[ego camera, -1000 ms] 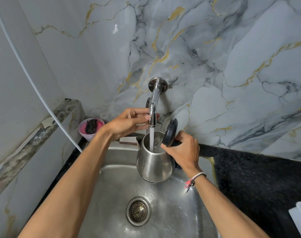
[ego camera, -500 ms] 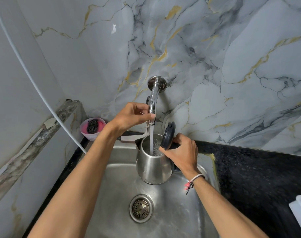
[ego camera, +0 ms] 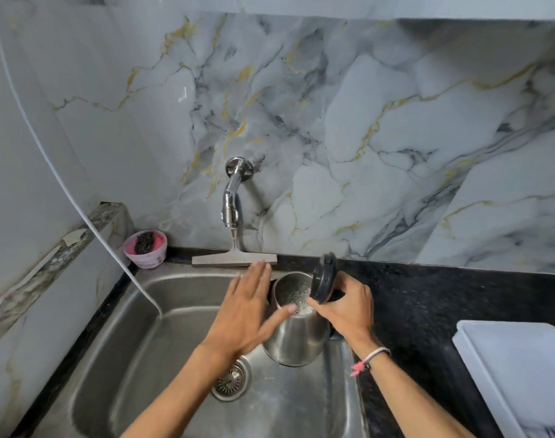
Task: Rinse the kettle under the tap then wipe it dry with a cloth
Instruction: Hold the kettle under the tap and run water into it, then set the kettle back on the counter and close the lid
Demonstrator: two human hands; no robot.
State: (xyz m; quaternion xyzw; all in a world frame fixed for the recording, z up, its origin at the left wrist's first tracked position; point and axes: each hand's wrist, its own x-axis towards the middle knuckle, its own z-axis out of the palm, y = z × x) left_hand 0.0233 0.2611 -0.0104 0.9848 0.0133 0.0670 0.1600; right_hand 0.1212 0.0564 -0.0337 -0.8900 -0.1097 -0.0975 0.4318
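At the sink's [ego camera: 149, 327] back left corner sits a pink tub [ego camera: 145, 249], the tap [ego camera: 231, 202] right of it. The left hand [ego camera: 247, 314] is spread flat, thumb touching the rim of the steel kettle [ego camera: 296, 335]. The right hand [ego camera: 349, 311] grips its handle above the basin, lid [ego camera: 324, 278] flipped up.

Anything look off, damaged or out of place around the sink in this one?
One thing: on the ledge left of the sink, a pale chipped piece looks broken loose from its edge. Otherwise the kettle is upright with its lid open.
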